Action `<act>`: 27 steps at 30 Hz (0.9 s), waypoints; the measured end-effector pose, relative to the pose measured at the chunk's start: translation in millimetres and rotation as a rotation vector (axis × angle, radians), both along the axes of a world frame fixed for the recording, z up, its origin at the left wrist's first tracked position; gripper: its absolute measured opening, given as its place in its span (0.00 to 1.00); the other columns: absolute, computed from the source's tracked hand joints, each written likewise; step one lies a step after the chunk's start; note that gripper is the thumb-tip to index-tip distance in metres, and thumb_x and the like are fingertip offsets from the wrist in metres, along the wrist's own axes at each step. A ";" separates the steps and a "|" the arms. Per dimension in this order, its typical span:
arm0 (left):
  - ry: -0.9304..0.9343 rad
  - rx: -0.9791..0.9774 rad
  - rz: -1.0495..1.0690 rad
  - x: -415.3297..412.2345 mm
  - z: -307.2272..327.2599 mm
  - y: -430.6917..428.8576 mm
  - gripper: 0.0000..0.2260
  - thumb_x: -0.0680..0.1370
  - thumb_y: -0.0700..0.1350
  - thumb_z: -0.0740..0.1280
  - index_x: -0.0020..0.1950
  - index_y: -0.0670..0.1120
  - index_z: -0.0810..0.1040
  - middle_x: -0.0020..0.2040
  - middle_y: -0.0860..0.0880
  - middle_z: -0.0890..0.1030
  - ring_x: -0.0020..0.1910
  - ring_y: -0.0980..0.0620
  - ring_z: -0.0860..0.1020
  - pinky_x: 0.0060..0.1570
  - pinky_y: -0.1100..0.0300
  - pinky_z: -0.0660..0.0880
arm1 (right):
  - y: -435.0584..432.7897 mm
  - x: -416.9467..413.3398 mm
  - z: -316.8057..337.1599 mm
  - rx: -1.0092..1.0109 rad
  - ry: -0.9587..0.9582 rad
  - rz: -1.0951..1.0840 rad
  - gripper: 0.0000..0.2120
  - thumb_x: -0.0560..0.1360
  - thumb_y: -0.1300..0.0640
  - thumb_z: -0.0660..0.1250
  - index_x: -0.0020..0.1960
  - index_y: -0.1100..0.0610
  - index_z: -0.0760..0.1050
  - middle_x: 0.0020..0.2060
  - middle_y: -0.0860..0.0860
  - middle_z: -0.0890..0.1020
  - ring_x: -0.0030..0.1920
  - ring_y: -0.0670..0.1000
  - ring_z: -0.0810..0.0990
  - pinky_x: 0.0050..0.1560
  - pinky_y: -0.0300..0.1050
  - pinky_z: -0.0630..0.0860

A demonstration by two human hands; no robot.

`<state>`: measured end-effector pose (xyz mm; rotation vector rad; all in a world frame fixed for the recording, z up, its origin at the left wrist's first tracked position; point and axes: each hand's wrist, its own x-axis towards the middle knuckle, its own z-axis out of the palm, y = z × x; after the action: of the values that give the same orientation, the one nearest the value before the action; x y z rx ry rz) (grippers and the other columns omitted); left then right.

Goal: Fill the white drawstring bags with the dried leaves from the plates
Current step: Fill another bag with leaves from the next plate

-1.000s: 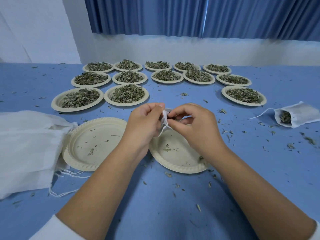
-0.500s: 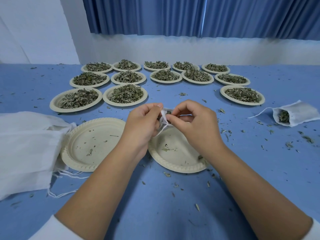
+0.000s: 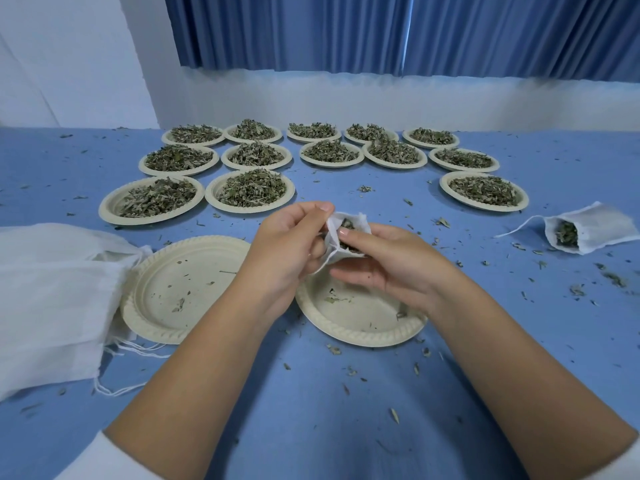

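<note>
You hold a small white drawstring bag (image 3: 332,225) between both sets of fingers, directly above an emptied plate (image 3: 360,336), probably so that any dried leaves (image 3: 346,224) spilling from its open mouth land there rather than on the table (image 3: 311,410). Your left hand (image 3: 287,251) pinches the bag's rim between thumb and curled fingers, while your right hand (image 3: 391,265) cradles it from beneath, thumb pressed at the mouth. Full plates (image 3: 250,190) wait beyond your fingertips.

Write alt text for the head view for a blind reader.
The left hand and right hand hold a small white drawstring bag of dried green leaves above a nearly empty beige paper plate on a blue table. Beyond stand plates heaped with leaves; another filled bag lies at right.
</note>
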<state>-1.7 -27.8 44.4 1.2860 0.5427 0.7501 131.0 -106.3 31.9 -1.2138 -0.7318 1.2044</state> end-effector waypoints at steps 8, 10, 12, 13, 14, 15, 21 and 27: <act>0.050 0.133 -0.044 1.5 3.8 -8.7 0.06 0.82 0.42 0.63 0.48 0.42 0.76 0.21 0.56 0.67 0.19 0.60 0.60 0.21 0.69 0.59 | 3.8 -3.6 -7.3 0.081 -0.241 -0.140 0.06 0.73 0.66 0.70 0.40 0.59 0.82 0.35 0.53 0.84 0.36 0.47 0.83 0.38 0.36 0.78; 0.076 0.169 -0.055 3.2 3.6 -12.7 0.05 0.81 0.41 0.63 0.47 0.41 0.77 0.21 0.57 0.69 0.18 0.61 0.61 0.20 0.71 0.60 | 5.4 -6.2 -8.8 0.067 -0.405 -0.194 0.04 0.71 0.69 0.68 0.41 0.63 0.81 0.32 0.55 0.82 0.33 0.46 0.79 0.36 0.37 0.75; 0.103 0.202 -0.079 4.7 3.4 -17.6 0.05 0.81 0.40 0.64 0.47 0.42 0.78 0.22 0.57 0.71 0.17 0.62 0.63 0.20 0.72 0.61 | 7.9 -8.0 -9.6 0.039 -0.512 -0.241 0.06 0.70 0.72 0.65 0.45 0.69 0.79 0.38 0.67 0.81 0.36 0.52 0.78 0.41 0.44 0.75; 0.113 0.212 -0.090 5.1 3.5 -19.8 0.06 0.81 0.39 0.64 0.46 0.42 0.78 0.21 0.56 0.72 0.17 0.62 0.64 0.20 0.72 0.61 | 9.2 -8.7 -9.5 0.029 -0.541 -0.257 0.07 0.70 0.73 0.64 0.46 0.70 0.78 0.41 0.70 0.81 0.38 0.54 0.77 0.43 0.49 0.74; 0.122 0.216 -0.095 5.2 3.7 -20.7 0.06 0.81 0.39 0.64 0.45 0.43 0.78 0.21 0.56 0.72 0.17 0.62 0.65 0.20 0.72 0.61 | 10.1 -9.3 -9.2 0.027 -0.567 -0.277 0.07 0.70 0.74 0.63 0.46 0.70 0.78 0.42 0.71 0.80 0.38 0.55 0.77 0.42 0.51 0.74; 0.127 0.212 -0.091 5.4 3.9 -20.9 0.06 0.81 0.39 0.64 0.45 0.43 0.78 0.21 0.56 0.72 0.17 0.62 0.64 0.20 0.72 0.61 | 10.7 -10.3 -9.2 0.031 -0.592 -0.299 0.07 0.70 0.74 0.64 0.45 0.70 0.78 0.42 0.70 0.80 0.38 0.55 0.77 0.42 0.53 0.75; 0.160 0.307 0.147 6.2 -0.2 -14.8 0.05 0.78 0.48 0.69 0.47 0.47 0.78 0.29 0.57 0.77 0.27 0.59 0.75 0.32 0.64 0.74 | 11.6 -8.1 -9.4 0.017 -0.665 -0.370 0.03 0.71 0.67 0.69 0.39 0.64 0.76 0.33 0.57 0.78 0.35 0.52 0.75 0.38 0.48 0.72; 0.299 0.663 0.221 4.9 -11.3 -13.0 0.05 0.75 0.50 0.72 0.42 0.52 0.77 0.34 0.58 0.77 0.26 0.63 0.71 0.32 0.69 0.69 | 6.6 0.8 -6.3 0.006 -0.523 -0.329 0.06 0.72 0.64 0.71 0.49 0.60 0.79 0.37 0.53 0.83 0.38 0.49 0.82 0.40 0.44 0.81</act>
<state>3.2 -40.8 33.2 1.9968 0.7162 0.9721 131.8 -99.8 25.6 -1.5961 -0.8698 0.6149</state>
